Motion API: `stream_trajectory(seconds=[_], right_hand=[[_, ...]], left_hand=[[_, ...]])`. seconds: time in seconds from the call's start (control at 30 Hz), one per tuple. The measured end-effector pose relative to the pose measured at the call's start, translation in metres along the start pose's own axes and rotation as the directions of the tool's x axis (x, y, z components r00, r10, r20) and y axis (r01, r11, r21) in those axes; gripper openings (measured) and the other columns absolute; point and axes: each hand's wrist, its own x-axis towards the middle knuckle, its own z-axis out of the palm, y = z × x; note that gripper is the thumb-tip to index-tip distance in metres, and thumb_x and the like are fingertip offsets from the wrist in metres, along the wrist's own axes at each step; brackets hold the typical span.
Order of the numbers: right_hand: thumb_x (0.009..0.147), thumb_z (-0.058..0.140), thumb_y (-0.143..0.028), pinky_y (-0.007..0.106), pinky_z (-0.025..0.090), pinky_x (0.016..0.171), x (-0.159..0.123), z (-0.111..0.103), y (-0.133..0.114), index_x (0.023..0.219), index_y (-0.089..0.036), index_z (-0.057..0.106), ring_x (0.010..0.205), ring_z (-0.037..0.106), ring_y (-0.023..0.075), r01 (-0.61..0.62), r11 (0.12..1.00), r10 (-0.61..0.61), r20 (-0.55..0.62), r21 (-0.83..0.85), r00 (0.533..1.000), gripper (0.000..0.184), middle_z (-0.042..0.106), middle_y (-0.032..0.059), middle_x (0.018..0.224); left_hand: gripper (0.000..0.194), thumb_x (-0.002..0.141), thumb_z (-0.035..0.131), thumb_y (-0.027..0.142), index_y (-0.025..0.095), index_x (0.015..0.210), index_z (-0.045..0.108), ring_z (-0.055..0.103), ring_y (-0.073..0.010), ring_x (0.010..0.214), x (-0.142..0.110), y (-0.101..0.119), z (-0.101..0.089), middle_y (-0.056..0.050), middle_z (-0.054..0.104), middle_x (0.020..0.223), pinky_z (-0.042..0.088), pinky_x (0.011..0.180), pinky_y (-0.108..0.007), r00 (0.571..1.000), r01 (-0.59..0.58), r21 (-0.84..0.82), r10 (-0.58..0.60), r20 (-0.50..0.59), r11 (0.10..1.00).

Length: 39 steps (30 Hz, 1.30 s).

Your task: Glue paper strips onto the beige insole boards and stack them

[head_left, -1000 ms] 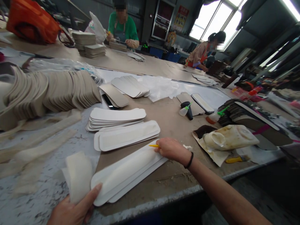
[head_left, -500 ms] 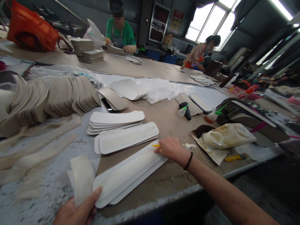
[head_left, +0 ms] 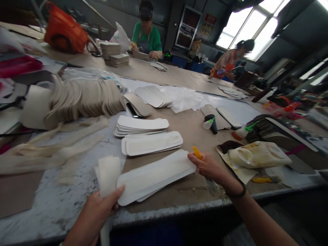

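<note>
My left hand (head_left: pixel 102 208) is closed, its thumb on the near left end of a long white rounded panel (head_left: pixel 156 176). Pale cloth-like strips (head_left: pixel 109 174) run through the same hand, and a tail hangs below it. At the panel's far right end, my right hand (head_left: pixel 207 165) pinches the corner. It also keeps a yellow-handled brush (head_left: pixel 197 152) in its grip, whose bristle end is mostly hidden. Beneath the held panel, another white panel (head_left: pixel 151 194) shows its edge. Just behind lie a second pile of white panels (head_left: pixel 153 143) and a further stack (head_left: pixel 143 123).
A stained cream plastic container (head_left: pixel 263 155) lies on its side at right, near another yellow-handled brush (head_left: pixel 262 179). Small squeeze bottles (head_left: pixel 208 123) stand behind. Curved beige pieces (head_left: pixel 89 97) fill the left, with loose strips (head_left: pixel 77 140) before them. Two people work across the table.
My right hand has shifted to the panel's right end and turned, so the brush handle now points up. The panel appears lifted and moved off the ones below. The view has swung left.
</note>
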Motion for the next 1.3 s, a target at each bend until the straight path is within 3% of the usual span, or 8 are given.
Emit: stream_trajectory(seconds=[0.13,0.37,0.5,0.73,0.9,1.07,1.2,1.3], right_hand=[[0.068,0.063,-0.06,0.021,0.019,0.037,-0.005,0.007,-0.001,0.059,-0.02,0.043,0.037,0.03,0.0056,-0.108,0.972,0.099,0.05,0.207,0.994,0.046,0.036,-0.0081,0.043],[0.06,0.073,-0.062,0.018,0.016,0.036,-0.017,0.019,0.002,0.061,-0.017,0.047,0.038,0.029,0.003,-0.161,0.831,0.095,0.149,0.532,0.984,0.052,0.038,-0.0079,0.043],[0.059,0.079,-0.053,0.016,0.018,0.036,-0.023,0.029,0.007,0.059,-0.017,0.045,0.036,0.025,0.0009,-0.228,0.672,0.106,0.214,0.705,0.971,0.05,0.036,-0.0098,0.042],[0.059,0.08,-0.053,0.014,0.02,0.034,-0.009,0.033,0.009,0.06,-0.017,0.044,0.035,0.026,0.0002,-0.223,0.597,0.097,0.206,0.771,0.974,0.051,0.036,-0.0106,0.041],[0.055,0.074,-0.066,0.014,0.023,0.035,0.008,0.025,-0.007,0.061,-0.018,0.042,0.035,0.029,0.001,-0.137,0.628,0.071,0.119,0.766,0.99,0.058,0.038,-0.0102,0.043],[0.059,0.064,-0.074,0.016,0.024,0.037,0.017,0.02,-0.011,0.061,-0.018,0.043,0.037,0.031,0.0026,-0.087,0.697,0.029,0.094,0.711,0.995,0.059,0.038,-0.0094,0.044],[0.064,0.06,-0.073,0.017,0.023,0.037,0.02,0.016,-0.01,0.061,-0.018,0.045,0.038,0.031,0.0039,-0.05,0.78,0.001,0.078,0.624,0.997,0.057,0.039,-0.0088,0.044],[0.064,0.07,-0.06,0.017,0.024,0.038,0.021,0.011,-0.012,0.068,-0.016,0.053,0.041,0.032,0.0043,-0.03,0.85,-0.017,0.086,0.525,0.996,0.046,0.042,-0.0081,0.049]], left_hand=[[0.042,0.056,0.076,0.051,0.015,0.063,0.058,0.043,-0.0109,0.052,-0.003,0.005,-0.01,0.002,0.052,0.055,0.035,0.046,-0.021,0.977,0.088,-0.107,-0.065,0.204,0.99],[0.046,0.058,0.079,0.047,0.013,0.086,0.065,0.053,-0.0138,0.063,-0.008,0.001,-0.021,-0.001,0.062,0.067,0.046,0.057,-0.022,0.957,0.174,-0.226,-0.111,0.266,0.959],[0.041,0.051,0.085,0.041,0.013,0.075,0.066,0.049,-0.0097,0.054,-0.01,0.004,-0.024,0.001,0.059,0.061,0.041,0.045,-0.017,0.934,0.265,-0.328,-0.156,0.322,0.907],[0.044,0.038,0.091,0.037,0.011,0.062,0.065,0.042,-0.0061,0.047,0.0,0.019,-0.02,0.002,0.056,0.057,0.036,0.037,-0.014,0.917,0.328,-0.425,-0.177,0.357,0.844],[0.041,0.052,0.084,0.046,0.016,0.075,0.068,0.052,-0.0114,0.056,0.018,0.03,-0.02,0.002,0.06,0.059,0.047,0.051,-0.017,0.969,0.175,-0.309,-0.109,0.22,0.935],[0.046,0.057,0.077,0.056,0.017,0.046,0.056,0.043,-0.0109,0.043,0.033,0.033,-0.014,0.001,0.051,0.041,0.037,0.038,-0.019,0.998,0.006,-0.176,0.006,0.07,0.984],[0.034,0.069,0.071,0.045,0.019,0.051,0.059,0.049,-0.0146,0.043,0.035,0.035,-0.009,0.001,0.05,0.037,0.046,0.042,-0.022,0.999,0.038,-0.124,-0.037,0.014,0.992],[0.017,0.068,0.073,0.034,0.02,0.065,0.063,0.061,-0.0204,0.055,0.037,0.036,-0.007,0.002,0.056,0.043,0.054,0.051,-0.026,0.995,0.102,-0.127,-0.104,-0.005,0.987]])
